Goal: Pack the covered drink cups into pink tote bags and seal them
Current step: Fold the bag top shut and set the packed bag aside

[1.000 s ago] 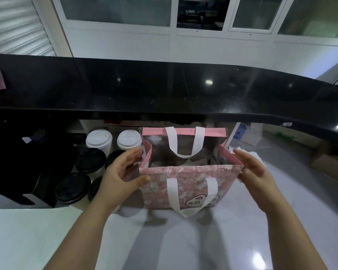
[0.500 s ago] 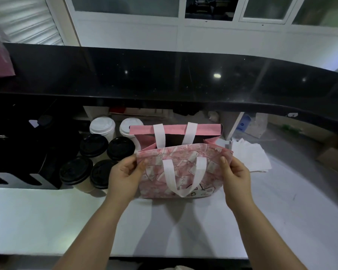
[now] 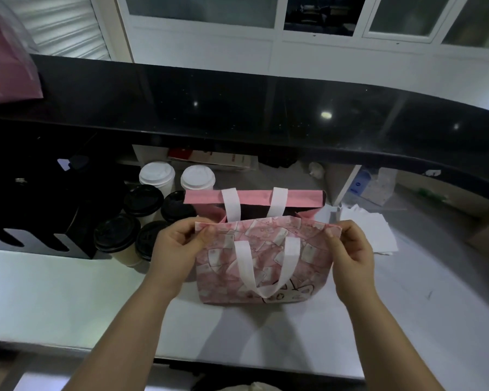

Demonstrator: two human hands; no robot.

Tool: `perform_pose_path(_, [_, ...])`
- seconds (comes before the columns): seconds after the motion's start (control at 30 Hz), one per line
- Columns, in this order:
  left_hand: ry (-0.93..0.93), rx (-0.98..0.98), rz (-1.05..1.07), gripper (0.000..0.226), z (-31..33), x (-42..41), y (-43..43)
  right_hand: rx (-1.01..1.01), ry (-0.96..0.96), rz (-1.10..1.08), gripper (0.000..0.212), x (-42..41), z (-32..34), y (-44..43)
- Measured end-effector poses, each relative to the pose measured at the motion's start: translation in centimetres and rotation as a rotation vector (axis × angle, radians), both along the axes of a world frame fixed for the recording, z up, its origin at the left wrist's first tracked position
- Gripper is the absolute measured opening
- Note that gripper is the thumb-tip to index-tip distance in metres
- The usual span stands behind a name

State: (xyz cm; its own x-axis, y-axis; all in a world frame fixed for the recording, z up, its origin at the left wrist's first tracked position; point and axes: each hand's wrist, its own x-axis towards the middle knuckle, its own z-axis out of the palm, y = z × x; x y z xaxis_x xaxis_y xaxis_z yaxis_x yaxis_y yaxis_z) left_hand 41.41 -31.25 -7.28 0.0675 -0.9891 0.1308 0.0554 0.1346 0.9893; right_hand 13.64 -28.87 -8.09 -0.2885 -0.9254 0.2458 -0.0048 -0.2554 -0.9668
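Two hands are on the bag, one at each top corner of its near wall. The left hand pinches the left corner with thumb and curled fingers, and the right hand has the same kind of pinch on the right corner. Both forearms come in from the bottom edge.

The bag stands upright on the white counter, pretty much dead centre. It's pink with a printed pattern. The near handle flops down over the front in a loop. The mouth is open, and it's too dark in there, so I can't tell what's inside. The far wall has a plain pink rim, and the far handle runs from that rim down into the bag.

Left of the bag, four black-lid cups sit bunched together. The nearest two are partly behind the left hand. Just past those, off the bag's far left corner, are two white-lid cups side by side. Further left of the cups is a black rack.

Right of the bag, some white papers lie flat on the counter behind the right hand.

Beyond and above the bag a glossy black ledge runs the full width. Something pink sits at its far left end, too blurry to call. Behind the ledge is a white wall with windows.
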Motion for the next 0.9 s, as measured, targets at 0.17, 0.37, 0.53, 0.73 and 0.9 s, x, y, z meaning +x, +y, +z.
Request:
perform_pose_path(0.17, [-0.179,-0.109,0.12,0.011,-0.8,0.4,0.1,0.017,-0.004,0.211,0.013,-2.4,0.7,-0.2])
perform_pose_path(0.37, [-0.303,-0.164,0.042,0.007,-0.8,1.3,-1.0,0.166,0.213,0.246,0.017,-3.8,1.3,-1.7])
perform_pose_path(0.53, [-0.473,-0.222,0.013,0.026,-0.6,2.5,-2.0,0.192,0.154,0.266,0.018,-3.2,1.9,-2.6])
perform_pose_path(0.73, [-0.122,-0.07,-0.077,0.025,-0.3,2.1,-2.5,0.184,0.041,0.278,0.013,-2.8,1.9,-3.2])
perform_pose_path(0.9, [0.008,-0.067,-0.128,0.019,-0.5,1.8,-3.3,0.159,0.027,0.231,0.013,-3.0,1.7,-2.9])
